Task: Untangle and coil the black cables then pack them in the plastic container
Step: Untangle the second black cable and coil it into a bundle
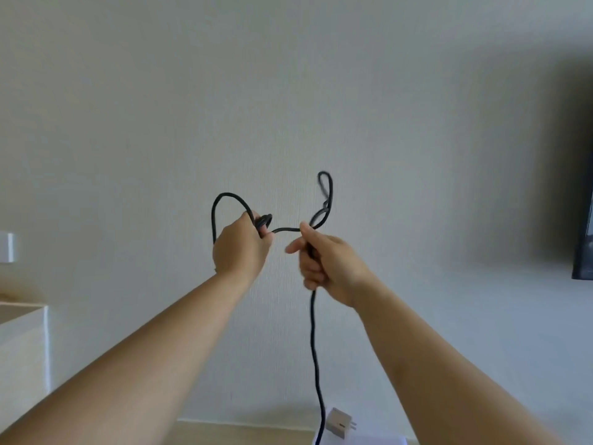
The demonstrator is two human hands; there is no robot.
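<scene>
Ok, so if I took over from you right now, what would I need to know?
Left hand: grips the cable beside a small tight twist; a loop arches up to its left.
Right hand: grips the same cable; another loop sticks up above it.
A short stretch runs between the hands. The rest hangs down from the right hand to the bottom of the view, past a charger.
Done: nothing neatly coiled that I can see.
Left: work the twist and loops free, coil the cable, pack it. The container is not in view.
</scene>
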